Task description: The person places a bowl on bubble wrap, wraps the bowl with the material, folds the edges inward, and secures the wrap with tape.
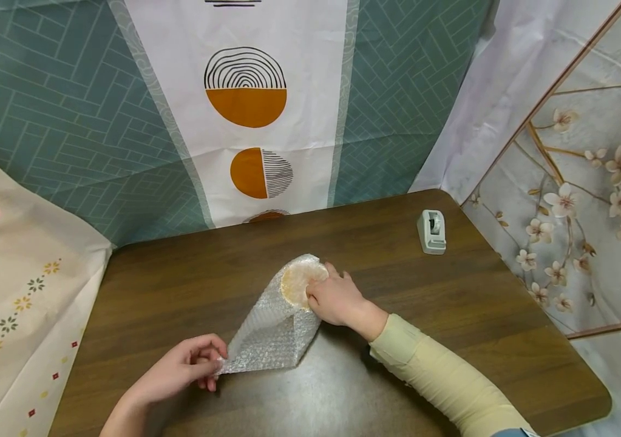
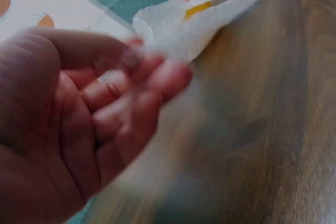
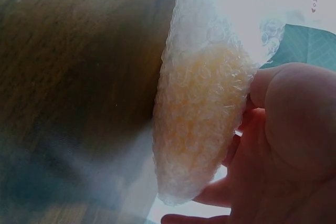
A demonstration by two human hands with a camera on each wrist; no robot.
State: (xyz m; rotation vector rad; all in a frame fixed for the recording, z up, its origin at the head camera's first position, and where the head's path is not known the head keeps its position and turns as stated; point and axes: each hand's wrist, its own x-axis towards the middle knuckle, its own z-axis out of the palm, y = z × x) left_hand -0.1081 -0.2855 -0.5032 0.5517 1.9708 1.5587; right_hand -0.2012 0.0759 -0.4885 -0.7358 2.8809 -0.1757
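Note:
A sheet of clear bubble wrap (image 1: 272, 331) lies partly wound around a round yellow thing with a pale round face (image 1: 296, 282), perhaps a bowl or cup; the wrap blurs its kind. My left hand (image 1: 187, 367) pinches the wrap's loose corner between thumb and fingers, pulled out toward the near left. In the left wrist view, the left hand (image 2: 105, 108) is blurred at the fingertips. My right hand (image 1: 340, 300) grips the wrapped thing from the right, thumb over the pale face. Seen from the right wrist, yellow shows through the wrap (image 3: 202, 108) beside the right hand (image 3: 278, 145).
A white tape dispenser (image 1: 433, 232) stands at the back right of the brown wooden table (image 1: 179, 273). Patterned cloths hang behind the table and at both sides, with a green and white one (image 1: 310, 121) along its back edge.

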